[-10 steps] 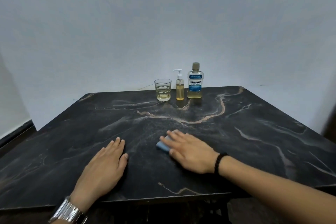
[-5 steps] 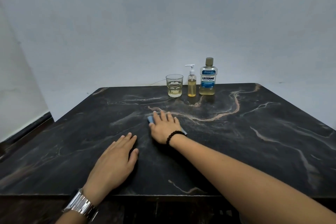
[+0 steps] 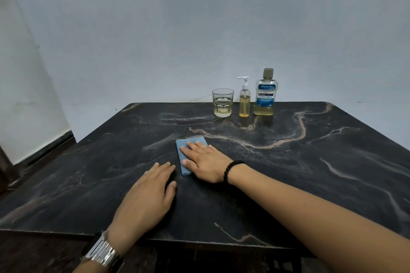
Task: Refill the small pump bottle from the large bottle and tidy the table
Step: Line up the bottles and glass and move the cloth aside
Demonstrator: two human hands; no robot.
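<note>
1. Presently, the right hand (image 3: pixel 205 162) lies flat on the blue cloth (image 3: pixel 188 153), fingers straight and pressing it to the table (image 3: pixel 332 173); nothing is gripped.
2. The left hand (image 3: pixel 148 193) rests palm-down on the table just left of the cloth, fingers relaxed, holding nothing.
3. The cloth's long axis runs roughly near-to-far; it sits mid-table, directly under the right hand, which is the nearer one.
4. The pump bottle (image 3: pixel 244 101) stands capped at the far edge, between the glass (image 3: pixel 222 102) and the large bottle (image 3: pixel 266 93), all three well apart from both hands.
5. Judgement: refilling appears done and wiping is in hand. Unwiped surface lies to either side; the right hand is placed to sweep there.
</note>
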